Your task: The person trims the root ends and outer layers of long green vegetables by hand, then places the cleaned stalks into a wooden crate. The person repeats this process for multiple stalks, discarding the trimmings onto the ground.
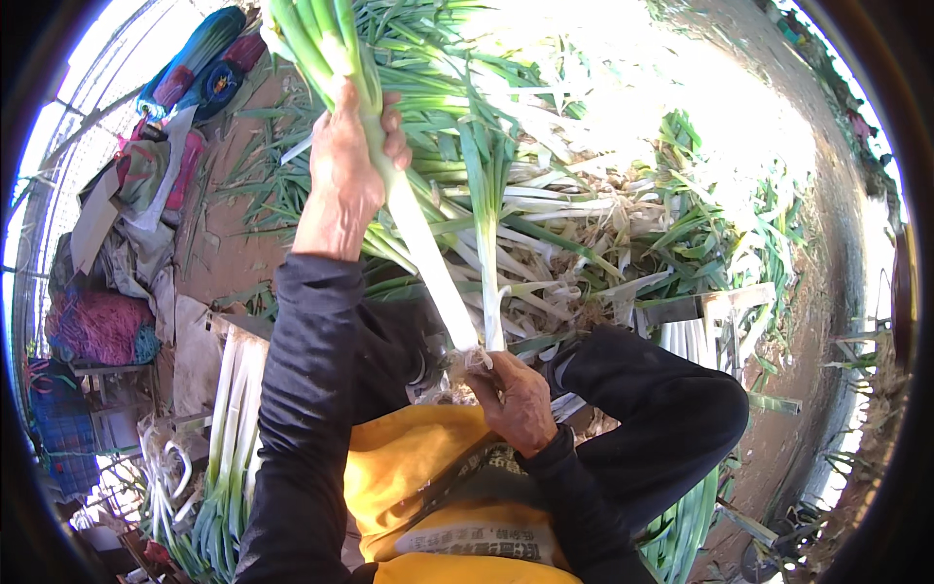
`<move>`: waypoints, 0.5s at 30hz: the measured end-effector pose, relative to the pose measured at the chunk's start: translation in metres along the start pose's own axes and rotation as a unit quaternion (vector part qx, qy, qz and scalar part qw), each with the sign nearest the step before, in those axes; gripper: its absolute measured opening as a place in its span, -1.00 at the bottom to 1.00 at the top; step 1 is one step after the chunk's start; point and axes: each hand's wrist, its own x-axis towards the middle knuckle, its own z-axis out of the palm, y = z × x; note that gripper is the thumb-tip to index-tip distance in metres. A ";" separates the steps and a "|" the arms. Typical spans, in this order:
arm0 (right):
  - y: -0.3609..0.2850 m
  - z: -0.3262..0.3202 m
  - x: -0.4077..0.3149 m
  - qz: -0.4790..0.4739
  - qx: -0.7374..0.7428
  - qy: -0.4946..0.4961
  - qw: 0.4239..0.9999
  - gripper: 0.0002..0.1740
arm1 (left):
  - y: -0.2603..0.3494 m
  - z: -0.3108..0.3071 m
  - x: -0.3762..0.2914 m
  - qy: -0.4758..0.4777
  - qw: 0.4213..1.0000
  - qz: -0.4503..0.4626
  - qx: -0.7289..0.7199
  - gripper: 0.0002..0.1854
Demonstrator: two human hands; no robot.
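My left hand grips a thick long green onion around the upper part of its shaft, just below the green leaves. The white shaft slants down towards my lap. At its lower end my right hand has its fingers closed at the tuft of roots. A thinner green onion lies beside the held one, its base close to my right fingers; whether they touch it I cannot tell. Below the hands a yellow apron bearing printed writing covers my lap.
Beyond my knees spreads a heap of green onions with loose leaves. Bundled onions stand at the left and right. Cloths and pink netting line the left side. Strong glare hides part of the far ground.
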 end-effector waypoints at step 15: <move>0.085 -0.020 -0.003 0.005 -0.224 0.092 0.970 -0.34 | 0.029 -0.037 0.033 0.094 0.978 0.185 -0.027 -0.45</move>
